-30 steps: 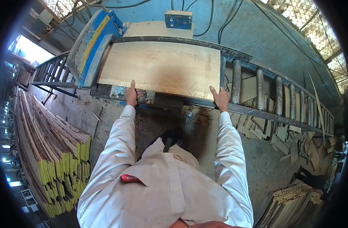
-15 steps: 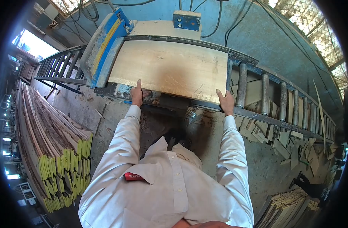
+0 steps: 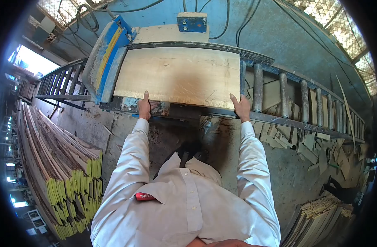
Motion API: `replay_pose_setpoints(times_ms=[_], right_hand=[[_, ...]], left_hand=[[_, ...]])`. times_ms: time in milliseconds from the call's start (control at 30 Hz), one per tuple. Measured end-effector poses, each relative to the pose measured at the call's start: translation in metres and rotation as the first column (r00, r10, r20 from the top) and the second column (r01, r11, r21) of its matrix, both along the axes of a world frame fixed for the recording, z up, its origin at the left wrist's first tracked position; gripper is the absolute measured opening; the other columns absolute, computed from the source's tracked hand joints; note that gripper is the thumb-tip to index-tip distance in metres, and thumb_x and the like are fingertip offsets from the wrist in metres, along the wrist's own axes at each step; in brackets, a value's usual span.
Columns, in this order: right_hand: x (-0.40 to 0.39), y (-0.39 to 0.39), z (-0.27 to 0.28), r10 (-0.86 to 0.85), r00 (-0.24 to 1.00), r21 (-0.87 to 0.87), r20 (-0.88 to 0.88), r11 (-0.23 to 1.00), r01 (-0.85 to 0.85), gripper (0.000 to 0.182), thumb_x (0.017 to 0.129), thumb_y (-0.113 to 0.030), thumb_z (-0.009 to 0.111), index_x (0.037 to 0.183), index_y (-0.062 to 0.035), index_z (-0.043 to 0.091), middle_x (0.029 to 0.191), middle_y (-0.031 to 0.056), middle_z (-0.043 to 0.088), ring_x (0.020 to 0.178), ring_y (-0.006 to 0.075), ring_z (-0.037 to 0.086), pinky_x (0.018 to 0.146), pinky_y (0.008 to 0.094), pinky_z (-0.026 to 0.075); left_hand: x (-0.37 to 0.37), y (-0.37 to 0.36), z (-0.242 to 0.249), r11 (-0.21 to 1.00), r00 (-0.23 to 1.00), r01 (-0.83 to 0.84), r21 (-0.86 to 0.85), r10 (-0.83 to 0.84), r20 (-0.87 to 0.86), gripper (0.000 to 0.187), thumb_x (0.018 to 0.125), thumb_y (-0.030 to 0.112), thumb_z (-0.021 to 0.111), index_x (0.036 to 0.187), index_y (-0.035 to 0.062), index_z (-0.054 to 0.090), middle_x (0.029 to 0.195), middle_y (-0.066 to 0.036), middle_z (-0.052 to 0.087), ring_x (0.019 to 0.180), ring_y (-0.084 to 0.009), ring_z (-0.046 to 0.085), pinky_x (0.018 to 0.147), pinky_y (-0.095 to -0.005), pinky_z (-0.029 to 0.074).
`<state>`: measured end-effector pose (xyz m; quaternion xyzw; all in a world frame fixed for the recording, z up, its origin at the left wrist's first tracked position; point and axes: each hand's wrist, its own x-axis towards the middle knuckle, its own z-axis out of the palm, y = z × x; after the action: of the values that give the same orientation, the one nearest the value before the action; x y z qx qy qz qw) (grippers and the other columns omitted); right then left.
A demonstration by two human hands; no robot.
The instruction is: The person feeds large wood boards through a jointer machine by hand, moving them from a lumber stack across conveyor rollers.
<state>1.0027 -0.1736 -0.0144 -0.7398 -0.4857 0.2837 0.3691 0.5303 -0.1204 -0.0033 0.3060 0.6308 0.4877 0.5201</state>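
So the wood sheet is lying flat on the roller conveyor, its left end tucked under the blue machine guard at about 10 o'clock. The left hand has the near edge at 7 o'clock of the sheet, thumb on top, fingers curled under out of sight. The right hand pinches the near right corner at 5 o'clock the same way, so both are closed on the edge as far as I can tell.

What I'd worry about: the left hand sits pretty close to that guard, so if the sheet gets pulled in fast it could drag the fingers along. Uneven push from one side could also skew the sheet and jam it against the far rail. Thin edges like that mean splinters too.

Versus a second ago: barely anything. Both hands keep the same grip and the sheet sits in about the same spot; mostly the head camera wobbled.

Offcuts litter the floor at 4 o'clock, stacked strips at 8 o'clock.
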Motion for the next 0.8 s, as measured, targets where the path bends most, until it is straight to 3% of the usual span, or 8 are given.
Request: replay_pose_setpoints(times_ms=[100,300,433,500,667,800], right_hand=[[-0.002,-0.002,0.004,-0.01,1.0,0.048,-0.022,0.999,0.011,0.061,0.088,-0.053,0.072,0.112,0.0031,0.068,0.102,0.0225,0.074,0.098,0.0353,0.072,0.088,0.0412,0.053],[0.002,-0.002,0.011,0.028,0.998,-0.05,0.055,0.998,-0.025,0.061,0.089,-0.053,0.071,0.112,0.0034,0.068,0.1,0.0251,0.073,0.098,0.04,0.071,0.089,0.0444,0.052],[-0.002,-0.005,0.013,0.011,0.995,0.025,0.097,1.0,-0.014,0.061,0.09,-0.054,0.07,0.111,0.0035,0.068,0.1,0.026,0.073,0.098,0.0418,0.07,0.088,0.0466,0.052],[-0.002,-0.004,0.013,0.021,0.993,0.023,0.115,0.999,-0.024,0.06,0.091,-0.053,0.07,0.112,0.0029,0.068,0.102,0.0259,0.073,0.099,0.0417,0.07,0.088,0.0462,0.052],[-0.002,0.0,0.007,0.082,0.994,0.037,0.068,0.996,-0.085,0.06,0.091,-0.052,0.071,0.116,0.0025,0.068,0.107,0.0238,0.074,0.101,0.0375,0.071,0.089,0.043,0.053],[-0.001,0.0,0.006,0.042,0.999,0.051,0.019,0.998,-0.043,0.058,0.092,-0.051,0.071,0.117,0.0019,0.068,0.108,0.0205,0.075,0.102,0.032,0.072,0.091,0.0397,0.052]], left_hand=[[-0.001,0.0,0.001,1.0,1.0,0.019,-0.014,-0.02,-0.011,0.071,0.102,0.051,0.056,0.108,-0.0194,0.061,0.093,-0.029,0.073,0.078,-0.0335,0.076,0.065,-0.0354,0.063],[-0.001,0.001,-0.004,1.0,1.0,-0.005,-0.022,0.004,-0.014,0.075,0.101,0.053,0.057,0.108,-0.0219,0.059,0.094,-0.031,0.072,0.075,-0.0345,0.076,0.062,-0.0352,0.063],[0.003,0.004,-0.01,0.998,0.998,-0.063,-0.011,0.063,-0.016,0.074,0.1,0.053,0.058,0.11,-0.0208,0.058,0.094,-0.031,0.072,0.074,-0.035,0.076,0.06,-0.035,0.063],[0.005,0.002,-0.007,0.998,0.994,-0.06,0.006,0.059,0.092,0.071,0.1,0.052,0.06,0.111,-0.018,0.059,0.093,-0.031,0.072,0.076,-0.0359,0.076,0.058,-0.0351,0.062],[0.008,-0.004,0.008,0.989,0.983,-0.146,-0.026,0.148,0.109,0.064,0.099,0.05,0.061,0.109,-0.0142,0.061,0.09,-0.029,0.073,0.069,-0.0357,0.076,0.054,-0.0373,0.061],[0.009,-0.004,0.009,0.993,0.989,-0.115,-0.011,0.116,0.091,0.062,0.099,0.047,0.062,0.108,-0.0143,0.061,0.087,-0.027,0.073,0.066,-0.0353,0.075,0.051,-0.0369,0.06]])
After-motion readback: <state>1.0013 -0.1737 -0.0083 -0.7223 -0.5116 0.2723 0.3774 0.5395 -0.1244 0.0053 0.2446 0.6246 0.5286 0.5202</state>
